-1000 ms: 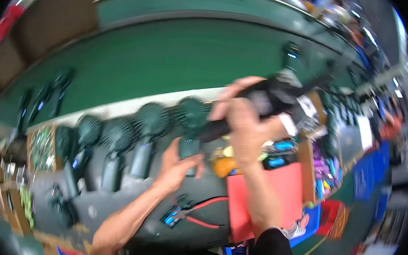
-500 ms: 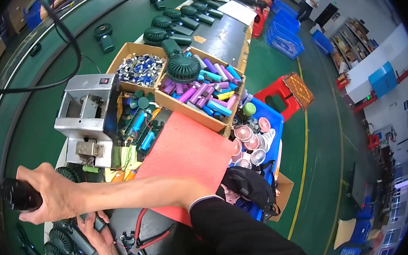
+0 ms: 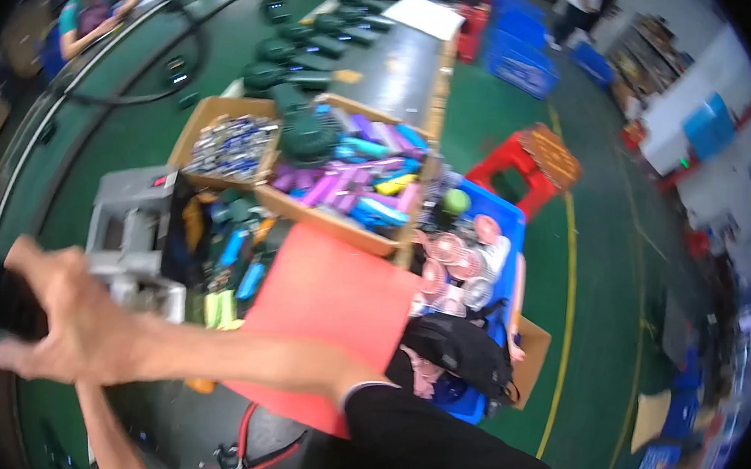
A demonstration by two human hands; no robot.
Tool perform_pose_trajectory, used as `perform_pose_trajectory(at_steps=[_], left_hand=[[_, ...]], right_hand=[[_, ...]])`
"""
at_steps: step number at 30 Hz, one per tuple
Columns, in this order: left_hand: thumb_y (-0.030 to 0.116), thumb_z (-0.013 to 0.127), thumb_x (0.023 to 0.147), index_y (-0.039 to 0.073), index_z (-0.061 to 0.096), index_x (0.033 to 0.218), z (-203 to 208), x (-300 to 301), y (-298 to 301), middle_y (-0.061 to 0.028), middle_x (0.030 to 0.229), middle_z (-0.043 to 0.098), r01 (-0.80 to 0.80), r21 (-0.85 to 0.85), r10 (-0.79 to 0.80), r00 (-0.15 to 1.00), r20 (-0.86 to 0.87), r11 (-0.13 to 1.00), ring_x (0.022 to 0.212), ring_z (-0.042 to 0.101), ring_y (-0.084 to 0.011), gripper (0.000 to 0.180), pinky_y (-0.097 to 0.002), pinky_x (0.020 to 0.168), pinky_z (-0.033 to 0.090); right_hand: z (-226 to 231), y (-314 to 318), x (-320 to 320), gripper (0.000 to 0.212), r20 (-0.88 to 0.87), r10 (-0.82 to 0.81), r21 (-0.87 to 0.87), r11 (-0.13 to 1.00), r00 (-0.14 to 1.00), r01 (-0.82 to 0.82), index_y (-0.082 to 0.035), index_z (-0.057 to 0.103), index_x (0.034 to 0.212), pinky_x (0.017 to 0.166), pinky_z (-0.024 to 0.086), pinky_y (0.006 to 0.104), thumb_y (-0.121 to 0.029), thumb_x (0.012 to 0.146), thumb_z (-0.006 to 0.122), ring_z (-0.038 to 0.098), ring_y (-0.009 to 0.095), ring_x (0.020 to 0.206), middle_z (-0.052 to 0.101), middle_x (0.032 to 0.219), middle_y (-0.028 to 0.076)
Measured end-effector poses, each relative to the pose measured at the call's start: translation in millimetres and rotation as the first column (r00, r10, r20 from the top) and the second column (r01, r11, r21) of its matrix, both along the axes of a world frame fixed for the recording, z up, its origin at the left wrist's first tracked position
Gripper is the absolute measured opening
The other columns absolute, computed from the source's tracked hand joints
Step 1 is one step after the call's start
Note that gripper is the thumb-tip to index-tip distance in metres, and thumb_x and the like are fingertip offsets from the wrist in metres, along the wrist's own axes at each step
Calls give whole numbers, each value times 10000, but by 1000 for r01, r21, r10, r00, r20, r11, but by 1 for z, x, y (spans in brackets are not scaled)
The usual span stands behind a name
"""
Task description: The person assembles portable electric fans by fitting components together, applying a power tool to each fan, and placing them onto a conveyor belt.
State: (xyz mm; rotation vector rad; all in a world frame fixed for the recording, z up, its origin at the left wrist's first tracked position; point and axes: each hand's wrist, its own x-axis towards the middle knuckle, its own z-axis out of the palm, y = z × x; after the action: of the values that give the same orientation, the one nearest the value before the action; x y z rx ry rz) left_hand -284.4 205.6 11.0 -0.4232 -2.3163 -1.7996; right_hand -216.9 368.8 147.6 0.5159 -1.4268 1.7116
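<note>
My right hand [image 3: 82, 319] is closed round a black corded hand tool [image 3: 12, 299] at the left; its working end is hidden. The right arm, in a black sleeve, reaches across a red mat [image 3: 334, 294]. Below it, my left forearm [image 3: 112, 435] rises from the lower edge, and its hand is hidden behind the right hand. Red-handled cutters [image 3: 268, 455] lie open on the dark bench near the front edge. Just beyond the right hand stands a grey metal bench device [image 3: 128, 220]. Blue cells and wired parts [image 3: 242, 258] lie between it and the mat.
Behind the mat are a carton of wrapped cells [image 3: 345, 177], a dark green handheld fan [image 3: 308, 133] on it, and a carton of small parts [image 3: 230, 148]. A blue crate [image 3: 513, 257] holds fan parts and a black bag [image 3: 455, 343]. A red stool [image 3: 514, 153] stands beyond.
My right hand has moved up and left with the corded tool. The left hand has gone behind it; earlier it held a dark green fan handle. The view has shifted and blurred.
</note>
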Motion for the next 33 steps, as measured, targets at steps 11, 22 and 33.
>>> perform_pose_trajectory(at_steps=[11,22,33], left_hand=[[187,679,828,-43,503,1207,66,22,-42,-263,1107,567,-136,-742,-6,983,-185,657,1056,543,-431,477,-474,887,454],[145,690,812,-35,404,1351,22,178,-81,-277,1331,443,-199,-852,302,952,-51,484,1225,439,-439,636,-460,1034,368],[332,795,774,-53,592,1136,39,159,-56,-214,1005,642,-268,-608,485,845,224,747,861,623,-327,566,-445,726,513]], right_hand=[[10,34,1,225,58,58,-73,996,997,-54,35,606,938,518,489,241,-79,811,752,601,109,557,629,738,59],[3,15,-7,541,166,-33,170,985,986,4,-12,570,1136,741,531,365,-259,705,784,675,266,831,668,957,182],[-9,5,-12,367,256,303,-204,945,918,-255,39,466,834,574,419,306,-189,673,704,454,138,634,481,654,75]])
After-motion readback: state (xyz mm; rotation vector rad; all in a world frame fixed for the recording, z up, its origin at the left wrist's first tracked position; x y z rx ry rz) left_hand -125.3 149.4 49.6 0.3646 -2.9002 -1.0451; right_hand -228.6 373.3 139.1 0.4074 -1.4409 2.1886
